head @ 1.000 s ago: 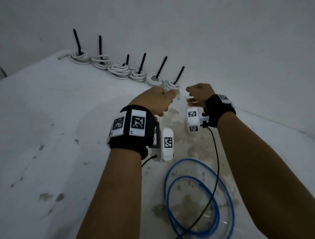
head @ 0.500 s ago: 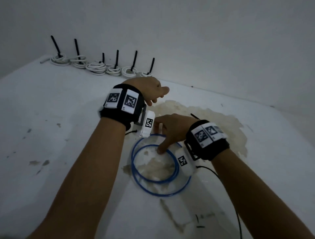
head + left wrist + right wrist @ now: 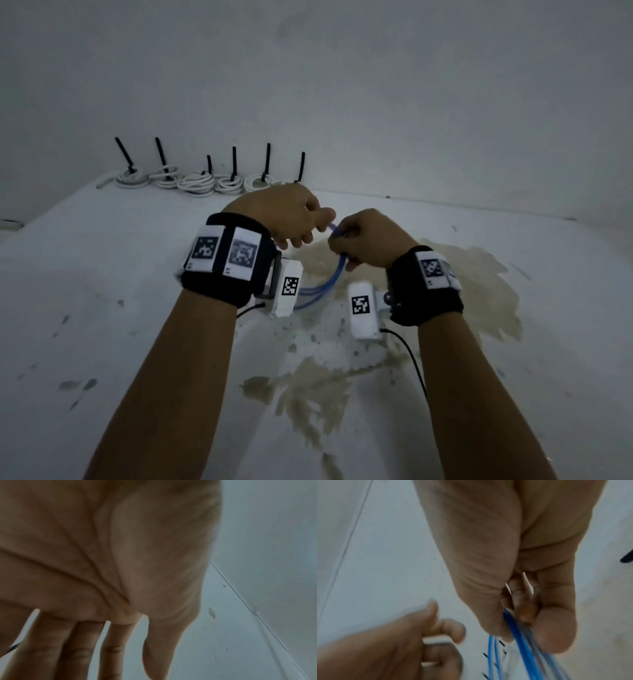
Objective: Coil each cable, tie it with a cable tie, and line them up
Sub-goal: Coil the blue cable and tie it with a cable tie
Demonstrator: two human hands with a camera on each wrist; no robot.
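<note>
1. The white stained tabletop (image 3: 102, 291) meets the grey wall (image 3: 376, 102) just behind the hands; bare surface spreads out on both sides.
2. Half a second ago the thin blue cable (image 3: 334, 274) lay looped flat on the tabletop; now it is lifted, with the right hand (image 3: 368, 240) curling its fingers (image 3: 527, 609) round the gathered strands.
3. The left hand (image 3: 281, 216) sits just beside it with loosely curled fingers; whether they touch the cable cannot be told.
4. A row of coiled white cables (image 3: 197, 180) with upright black cable ties (image 3: 234, 164) lines the far edge, behind the left hand.
</note>
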